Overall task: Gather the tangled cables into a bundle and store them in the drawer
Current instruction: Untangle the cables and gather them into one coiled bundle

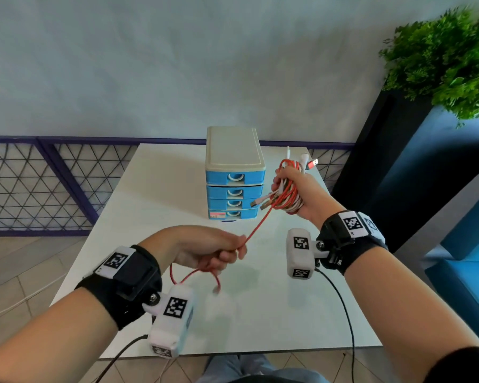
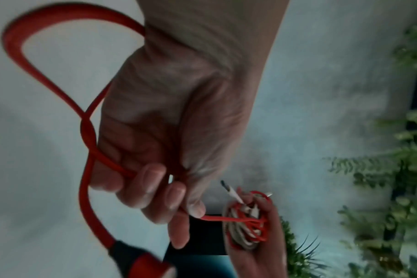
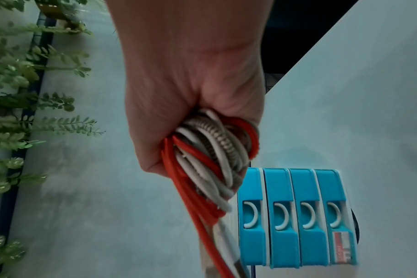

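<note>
My right hand (image 1: 291, 186) (image 3: 193, 105) grips a coiled bundle of red and white cables (image 1: 289, 199) (image 3: 210, 158) (image 2: 248, 222) in the air, just right of the drawer unit. A taut red cable (image 1: 256, 226) (image 2: 88, 143) runs from the bundle down-left to my left hand (image 1: 219, 250) (image 2: 169, 146), which pinches it between thumb and fingers. Its free end loops below the left hand and ends in a red and black plug (image 2: 141, 259). The small drawer unit (image 1: 234, 172) (image 3: 295, 216) has a cream top and several blue drawers, all closed.
The white table (image 1: 155, 205) carries the drawer unit near its far edge. A purple lattice railing (image 1: 39, 183) runs behind it. A dark planter with green foliage (image 1: 448, 59) stands at the right, next to a blue seat (image 1: 465, 244).
</note>
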`<state>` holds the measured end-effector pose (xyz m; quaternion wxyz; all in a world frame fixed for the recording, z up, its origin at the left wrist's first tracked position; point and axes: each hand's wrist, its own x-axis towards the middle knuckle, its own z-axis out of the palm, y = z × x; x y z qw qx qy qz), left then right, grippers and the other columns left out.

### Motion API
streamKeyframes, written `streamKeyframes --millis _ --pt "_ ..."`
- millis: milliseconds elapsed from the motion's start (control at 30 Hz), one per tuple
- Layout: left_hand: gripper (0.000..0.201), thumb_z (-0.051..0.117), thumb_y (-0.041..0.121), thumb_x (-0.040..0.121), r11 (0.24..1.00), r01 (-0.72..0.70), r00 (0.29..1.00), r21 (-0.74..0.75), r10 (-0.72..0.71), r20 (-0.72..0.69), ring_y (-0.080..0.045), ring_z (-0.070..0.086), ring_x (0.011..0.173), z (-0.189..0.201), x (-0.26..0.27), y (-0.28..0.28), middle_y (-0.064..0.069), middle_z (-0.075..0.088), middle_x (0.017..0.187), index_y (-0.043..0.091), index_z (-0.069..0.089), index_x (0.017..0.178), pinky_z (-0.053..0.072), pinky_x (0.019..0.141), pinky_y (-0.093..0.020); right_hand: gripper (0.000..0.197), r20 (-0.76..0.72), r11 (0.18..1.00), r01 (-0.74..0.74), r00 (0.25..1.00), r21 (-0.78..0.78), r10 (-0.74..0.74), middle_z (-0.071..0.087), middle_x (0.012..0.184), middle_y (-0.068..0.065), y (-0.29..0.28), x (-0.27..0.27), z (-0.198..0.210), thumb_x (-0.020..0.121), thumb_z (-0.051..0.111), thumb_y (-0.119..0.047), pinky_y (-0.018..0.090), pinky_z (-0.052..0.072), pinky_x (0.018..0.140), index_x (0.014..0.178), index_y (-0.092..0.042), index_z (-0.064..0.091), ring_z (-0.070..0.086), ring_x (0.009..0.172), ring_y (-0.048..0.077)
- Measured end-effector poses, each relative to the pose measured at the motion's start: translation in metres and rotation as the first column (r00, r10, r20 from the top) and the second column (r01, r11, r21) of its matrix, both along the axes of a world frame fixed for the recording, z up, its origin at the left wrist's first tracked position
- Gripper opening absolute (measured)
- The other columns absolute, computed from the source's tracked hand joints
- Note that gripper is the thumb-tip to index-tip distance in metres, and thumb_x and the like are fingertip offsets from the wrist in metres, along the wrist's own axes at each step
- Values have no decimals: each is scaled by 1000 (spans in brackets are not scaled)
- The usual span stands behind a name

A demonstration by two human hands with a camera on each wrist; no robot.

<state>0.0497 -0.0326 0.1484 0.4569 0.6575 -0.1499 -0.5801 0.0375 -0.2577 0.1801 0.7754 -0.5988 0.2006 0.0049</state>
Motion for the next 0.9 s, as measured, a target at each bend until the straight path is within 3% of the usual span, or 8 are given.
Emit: streamKeyframes --millis 100,200,300,433,533,667,800,900 --pt "31 43 41 98 976 68 970 205 -113 215 -9 33 51 -1 6 3 6 40 63 19 61 84 29 56 -22 11 9 989 -118 993 88 118 70 77 5 2 -4 6 90 55 -12 35 54 75 99 -7 60 68 72 17" --pt "22 57 39 91 952 -54 757 301 -158 634 -12 47 64 4 18 -7 7 53 68 24 68 80 37 60 -24 22 -18 964 -256 966 76 258 74 84 12 12 -5 10 92 50 -10 38 57 76 113 -3 54 73 78 22" --pt "17 62 29 88 964 -248 558 93 63 828 -19 58 78 11 29 -15 1 63 75 18 67 76 43 72 -30 15 -63 942 -327 944 -78 323 72 95 21 23 -7 15 90 52 -6 45 56 82 102 2 56 71 87 31" --pt "24 59 28 91 945 -315 439 -86 226 870 -24 63 88 24 34 -21 -12 70 92 9 72 88 46 77 -35 10 -75 929 -329 944 -167 321 73 95 19 31 -10 18 87 53 -3 36 61 71 96 0 56 72 80 27" --pt "27 56 30 93 944 -313 435 -103 239 868 -23 63 87 26 34 -22 -9 69 89 9 73 92 46 74 -30 10 -113 885 -332 943 -327 312 76 91 11 30 -9 19 86 58 -10 30 60 69 95 -5 60 74 80 23" --pt "24 55 29 94 928 -335 456 -163 311 834 -5 57 72 25 34 -22 7 62 74 12 71 89 40 61 -11 8 -156 777 -341 939 -530 306 71 67 0 29 -8 15 81 68 -19 25 57 64 83 -13 63 69 61 12" --pt "28 53 36 94 907 -369 465 -203 369 805 -9 54 69 28 33 -28 9 58 70 12 67 89 39 59 -20 7 -123 823 -381 923 -421 365 73 82 9 36 -8 5 83 64 -14 31 58 74 86 -9 66 70 73 22" --pt "34 50 42 94 910 -397 595 -119 354 722 -10 49 54 32 34 -25 9 52 60 13 62 82 38 52 -21 6 -65 893 -332 942 -305 328 69 77 13 35 -10 1 85 57 -6 31 58 69 84 -4 62 68 68 21"
